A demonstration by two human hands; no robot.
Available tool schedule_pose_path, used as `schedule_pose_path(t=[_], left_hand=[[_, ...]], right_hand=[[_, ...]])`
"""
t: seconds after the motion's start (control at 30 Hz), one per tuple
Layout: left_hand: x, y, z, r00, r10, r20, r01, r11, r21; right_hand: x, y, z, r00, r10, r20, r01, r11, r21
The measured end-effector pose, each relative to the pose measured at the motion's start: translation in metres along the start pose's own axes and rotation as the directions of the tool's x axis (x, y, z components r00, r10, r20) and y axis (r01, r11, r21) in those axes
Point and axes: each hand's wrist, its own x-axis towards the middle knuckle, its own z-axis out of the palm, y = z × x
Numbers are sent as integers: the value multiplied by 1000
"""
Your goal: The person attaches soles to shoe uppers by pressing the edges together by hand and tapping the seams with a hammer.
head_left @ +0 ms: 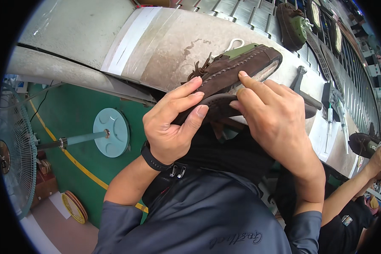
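Between my hands is a brown moccasin-style shoe upper (228, 73) with thick stitching and laces. A green shoe last (242, 51) fills it, with a white hook at its top. Along its underside, a dark sole (221, 104) is partly against the upper; a gap with a pale bottom shows toward the right. My left hand (169, 120) is closed around one end, fingers on the upper and thumb on the sole. My right hand (273, 112) grips further along, index finger on the upper's lower edge and thumb at the sole. The sole's free end sticks out beyond it.
On the worn bench (156, 55) lie a hammer (299, 76) and slim syringe-like tubes (329, 120). Metal rollers (258, 17) run behind, carrying another brown shoe (290, 27). At right, a co-worker's hand (380, 157) holds a dark shoe. A fan (19, 148) stands at left.
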Motion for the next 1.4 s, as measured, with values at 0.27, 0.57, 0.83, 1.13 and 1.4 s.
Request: schedule_pose_path(t=[0.27,0.57,0.83,1.13,1.4], left_hand=[[8,5,-1,995,-89,-43,87,996,-35],[31,12,-10,993,-90,79,84,994,74],[79,25,-17,910,-251,330,175,954,242],[185,-52,94,658,-104,746,-14,989,150],[197,-48,70,720,-236,652,507,821,-263]], right_hand=[[7,-1,3,999,-28,-16,27,1000,-15],[11,2,5,999,-42,-10,42,999,-32],[12,2,5,1000,-24,-10,24,999,-48],[-26,22,-59,943,316,108,-274,918,-287],[-18,-5,-79,810,567,-148,-370,690,622]])
